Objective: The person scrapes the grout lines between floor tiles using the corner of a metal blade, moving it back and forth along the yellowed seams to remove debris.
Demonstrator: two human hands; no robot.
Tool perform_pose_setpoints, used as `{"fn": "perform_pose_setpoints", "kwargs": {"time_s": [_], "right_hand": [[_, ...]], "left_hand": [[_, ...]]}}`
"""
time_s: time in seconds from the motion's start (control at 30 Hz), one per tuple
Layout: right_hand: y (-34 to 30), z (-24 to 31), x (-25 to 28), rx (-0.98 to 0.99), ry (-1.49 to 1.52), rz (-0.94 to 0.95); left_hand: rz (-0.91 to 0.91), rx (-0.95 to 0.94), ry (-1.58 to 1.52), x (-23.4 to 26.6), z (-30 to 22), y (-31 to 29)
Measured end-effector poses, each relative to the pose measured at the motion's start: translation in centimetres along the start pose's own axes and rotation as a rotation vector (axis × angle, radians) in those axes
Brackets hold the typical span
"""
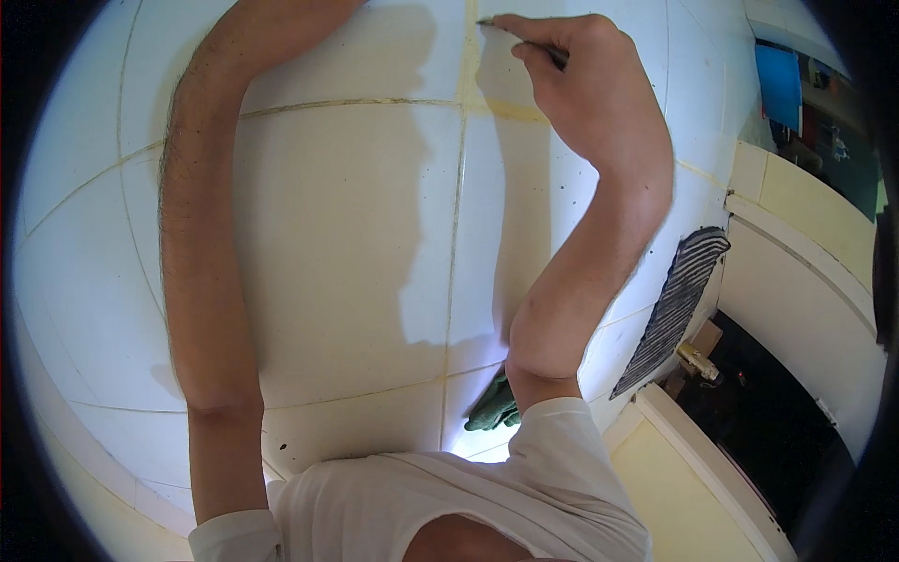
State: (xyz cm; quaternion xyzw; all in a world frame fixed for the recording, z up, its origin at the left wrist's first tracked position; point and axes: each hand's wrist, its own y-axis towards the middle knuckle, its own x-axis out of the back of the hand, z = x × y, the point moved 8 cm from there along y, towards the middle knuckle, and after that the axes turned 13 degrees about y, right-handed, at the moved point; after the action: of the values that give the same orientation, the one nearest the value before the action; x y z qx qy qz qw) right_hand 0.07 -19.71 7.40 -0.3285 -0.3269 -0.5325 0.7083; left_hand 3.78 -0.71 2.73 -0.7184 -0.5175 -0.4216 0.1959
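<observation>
Though obscured, tool (559, 59) seemingly diagonal, leftward.

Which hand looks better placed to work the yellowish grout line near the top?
Probably the right hand: it holds a slim pointed tool, its tip close to the grout line. The left hand is out of view past the top edge.

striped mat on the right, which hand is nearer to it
Right. The right hand is above and to the left of the striped mat in the picture; the left hand is past the top edge, farther left, with only the left arm showing.
</observation>
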Motion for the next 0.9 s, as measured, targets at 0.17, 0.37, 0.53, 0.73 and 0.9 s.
{"fn": "perform_pose_setpoints", "kwargs": {"time_s": [0.17,0.37,0.53,0.73,0.9], "right_hand": [[0.2,0.0,0.1,-0.043,-0.004,0.013],[-0.8,-0.3,0.5,-0.026,-0.012,0.078],[-0.9,-0.9,0.6,-0.058,0.083,0.126],[-0.7,-1.9,0.6,-0.130,-0.014,0.125],[-0.4,-3.1,0.5,-0.244,-0.129,0.100]], "left_hand": [[0.025,0.015,0.037,-0.2,0.6,0.2],[0.014,0.000,0.063,-0.5,0.9,0.3],[0.022,0.049,0.003,0.4,-0.6,-0.3],[0.040,0.073,0.043,0.0,0.2,0.3],[-0.009,0.088,0.073,0.8,-1.9,-0.8]]}}
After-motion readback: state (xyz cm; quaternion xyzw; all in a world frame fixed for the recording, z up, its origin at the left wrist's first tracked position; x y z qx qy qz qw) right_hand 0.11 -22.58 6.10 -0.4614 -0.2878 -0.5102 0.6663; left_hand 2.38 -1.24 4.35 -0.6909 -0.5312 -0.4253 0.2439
